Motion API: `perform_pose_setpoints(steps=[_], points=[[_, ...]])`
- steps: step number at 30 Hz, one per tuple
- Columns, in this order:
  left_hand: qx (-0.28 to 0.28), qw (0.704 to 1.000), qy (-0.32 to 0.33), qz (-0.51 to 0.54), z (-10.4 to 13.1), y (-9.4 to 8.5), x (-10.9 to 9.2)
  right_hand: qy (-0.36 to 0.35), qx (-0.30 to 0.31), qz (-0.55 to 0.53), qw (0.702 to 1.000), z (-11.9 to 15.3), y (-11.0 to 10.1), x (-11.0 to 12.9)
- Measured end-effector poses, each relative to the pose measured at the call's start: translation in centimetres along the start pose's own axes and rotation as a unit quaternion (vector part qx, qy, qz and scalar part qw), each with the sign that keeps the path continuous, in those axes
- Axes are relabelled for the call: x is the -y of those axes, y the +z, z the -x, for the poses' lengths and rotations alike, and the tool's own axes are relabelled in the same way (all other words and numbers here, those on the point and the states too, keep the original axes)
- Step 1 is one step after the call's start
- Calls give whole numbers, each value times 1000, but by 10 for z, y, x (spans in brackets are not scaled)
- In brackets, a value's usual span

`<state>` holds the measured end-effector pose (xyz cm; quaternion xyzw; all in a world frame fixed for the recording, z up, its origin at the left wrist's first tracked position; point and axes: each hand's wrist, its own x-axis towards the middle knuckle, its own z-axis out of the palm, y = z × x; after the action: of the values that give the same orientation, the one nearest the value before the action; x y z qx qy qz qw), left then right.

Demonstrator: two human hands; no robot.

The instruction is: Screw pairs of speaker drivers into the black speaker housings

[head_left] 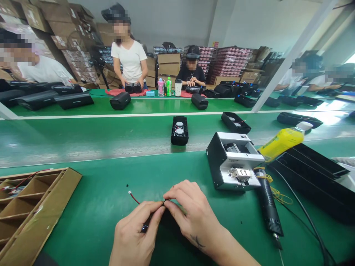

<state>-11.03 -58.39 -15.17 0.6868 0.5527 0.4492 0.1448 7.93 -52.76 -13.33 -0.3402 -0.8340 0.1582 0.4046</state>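
Fingers [148,208] on a black piece [164,203], well apart from carton's edge [52,210].

Open worktop [155,170] beyond hands [191,207], machine [234,160] blocking right

A green bottle [169,87] stands beside a white tumbler [178,88].

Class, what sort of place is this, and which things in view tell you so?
Probably a factory assembly line: an open black case with round parts inside, what looks like an electric screwdriver, and stacked cardboard boxes in the background.
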Motion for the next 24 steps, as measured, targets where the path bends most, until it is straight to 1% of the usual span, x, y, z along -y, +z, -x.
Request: perform_pose_setpoints(steps=[4, 8, 11, 12, 14, 16, 17, 18, 19, 21, 23, 24], points=[[-4, 1000, 10, -22, 1, -1, -1, 9, -17, 20, 1000, 5, 2, 1], [-17, 998, 24, -53, 1, 0, -3, -13, -43, 49, 998, 7, 6, 4], [-28, 997, 5, -77, -1, 3, -6, -21, -61, 61, 996, 7, 10, 5], [-21, 997, -16, -70, -2, 3, -7, -24, -66, 62, 996, 7, 10, 5], [11, 996, -85, -20, -4, 1, -9, -40, -64, 55, 996, 6, 7, 4], [30, 982, -175, 58, -7, -3, -10, -54, -57, -12, 997, 4, 1, 4], [24, 971, -216, 94, -8, -7, -10, -54, -59, -72, 994, 3, -4, 5], [13, 960, -250, 127, -10, -11, -9, -47, -69, -145, 986, 2, -10, 6], [-5, 948, -276, 160, -13, -16, -9, -35, -90, -221, 971, 1, -16, 7], [-50, 926, -309, 212, -19, -31, -5, -11, -154, -351, 924, -1, -32, 12], [-101, 910, -327, 234, -27, -51, 3, -4, -231, -435, 870, -1, -50, 16], [-130, 906, -331, 230, -31, -64, 8, 5, -258, -450, 855, -1, -60, 17]])
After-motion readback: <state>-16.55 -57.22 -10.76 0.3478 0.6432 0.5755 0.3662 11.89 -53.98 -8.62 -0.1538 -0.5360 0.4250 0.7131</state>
